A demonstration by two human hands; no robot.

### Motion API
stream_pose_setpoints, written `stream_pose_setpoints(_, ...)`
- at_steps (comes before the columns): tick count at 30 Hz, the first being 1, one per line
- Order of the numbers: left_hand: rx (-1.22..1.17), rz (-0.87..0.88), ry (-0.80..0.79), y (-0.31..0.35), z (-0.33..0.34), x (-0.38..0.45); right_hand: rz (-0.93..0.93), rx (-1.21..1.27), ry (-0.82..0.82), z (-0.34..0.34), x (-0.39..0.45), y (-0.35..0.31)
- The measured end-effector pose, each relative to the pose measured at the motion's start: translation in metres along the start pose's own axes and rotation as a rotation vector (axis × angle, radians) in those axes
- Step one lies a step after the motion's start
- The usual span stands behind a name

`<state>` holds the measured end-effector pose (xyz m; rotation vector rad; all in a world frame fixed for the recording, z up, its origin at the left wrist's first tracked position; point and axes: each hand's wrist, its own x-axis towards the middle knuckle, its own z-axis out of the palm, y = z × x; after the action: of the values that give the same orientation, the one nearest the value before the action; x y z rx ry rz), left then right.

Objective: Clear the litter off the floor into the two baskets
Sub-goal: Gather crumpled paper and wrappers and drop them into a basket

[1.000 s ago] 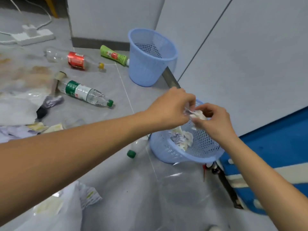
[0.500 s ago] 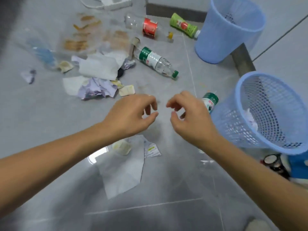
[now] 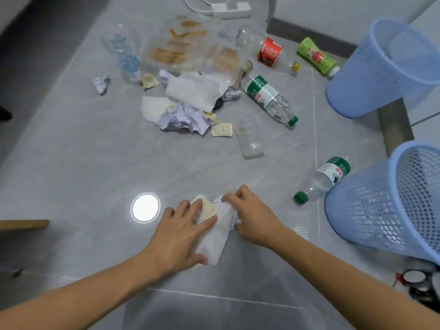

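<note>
Item in hand: white paper sheet (image 3: pixel 215 236), lying on the grey tiled floor (image 3: pixel 71 163) near its lower middle, with a small stained paper scrap (image 3: pixel 206 208) at its upper end and a printed scrap (image 3: pixel 235 219) at its right edge.

Left hand (image 3: pixel 181 236): spread flat over the sheet's left side, fingers (image 3: pixel 194 206) wide and pressing down on the stained scrap; gathering, not yet closed on anything.

Right hand (image 3: pixel 252 217): fingertips (image 3: pixel 228 197) curled narrow, pinching the sheet's upper right edge together with the printed scrap.

Handling, as judged: very light, limp, easily crumpled, not fragile and not slippery, though thin paper lying flat on smooth tile is hard to lift by an edge. Best bunched between both hands into one wad, scraps trapped inside, then lifted.

Orientation: long axis runs from the lower end near the left thumb up and slightly right toward the right fingertips; the sheet is already buckled along its middle.

Destination: near mesh basket (image 3: pixel 390 210), at the floor's right edge, just right of the right hand; far basket (image 3: pixel 371 75) stands toward the upper right corner.

Remaining litter: paper pile (image 3: pixel 188 108) at upper centre; green-label bottle (image 3: pixel 269 98) beside it; small bottle (image 3: pixel 321 179) touching the near basket; clear cup (image 3: pixel 250 139) between.
</note>
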<state>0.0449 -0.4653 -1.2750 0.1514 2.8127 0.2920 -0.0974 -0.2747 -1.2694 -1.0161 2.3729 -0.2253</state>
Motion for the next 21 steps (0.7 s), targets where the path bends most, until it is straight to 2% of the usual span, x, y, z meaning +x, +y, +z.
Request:
stream_pose_setpoints(4,-0.026,0.100,0.085,-0.001,-0.001,0.001,0.030,0.071,-0.001,0.000,0.002,0.006)
stream_pose_setpoints(9,-0.079,0.091,0.066,-0.011,0.000,0.003,0.084,0.134,0.059,-0.009,0.000,0.022)
stream_pose_setpoints(11,-0.137,0.070,0.140,-0.017,-0.011,0.012,0.129,0.200,0.126,-0.026,-0.007,0.029)
stream_pose_setpoints(15,-0.300,0.097,0.295,0.001,-0.075,0.048,0.181,0.335,0.412,-0.086,-0.030,0.036)
stream_pose_setpoints(18,-0.405,0.269,0.401,0.052,-0.136,0.094,0.196,0.394,0.665,-0.148,-0.061,0.052)
stream_pose_setpoints(21,-0.515,0.468,0.471,0.118,-0.182,0.142,0.300,0.377,0.839,-0.199,-0.105,0.089)
